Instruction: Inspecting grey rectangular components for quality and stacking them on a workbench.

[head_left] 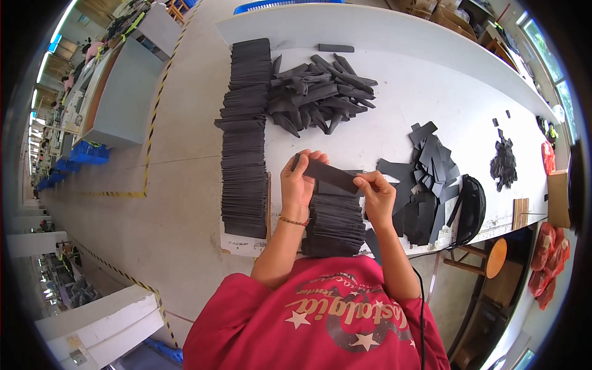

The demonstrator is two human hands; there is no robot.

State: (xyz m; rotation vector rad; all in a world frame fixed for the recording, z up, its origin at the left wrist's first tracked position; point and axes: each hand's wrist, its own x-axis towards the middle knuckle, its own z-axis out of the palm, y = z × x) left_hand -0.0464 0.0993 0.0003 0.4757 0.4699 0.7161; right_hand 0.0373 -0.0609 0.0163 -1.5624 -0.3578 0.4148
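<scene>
A black rectangular strip is stretched between my two hands, held up over the white table. My left hand pinches its left end, thumb on top and fingers beneath. At the other end, my right hand grips the corner between thumb and fingertips. Right below the strip, close to my body, lies a row of stacked black strips. A longer row of upright-packed black strips runs along the table's left side. Whether the held strip is fabric or another material I cannot tell.
A loose heap of folded black pieces lies at the table's far middle. Flat black pieces pile up on the right, beside a black bag. Small black scraps sit farther right. A wooden stool stands by the table's right front.
</scene>
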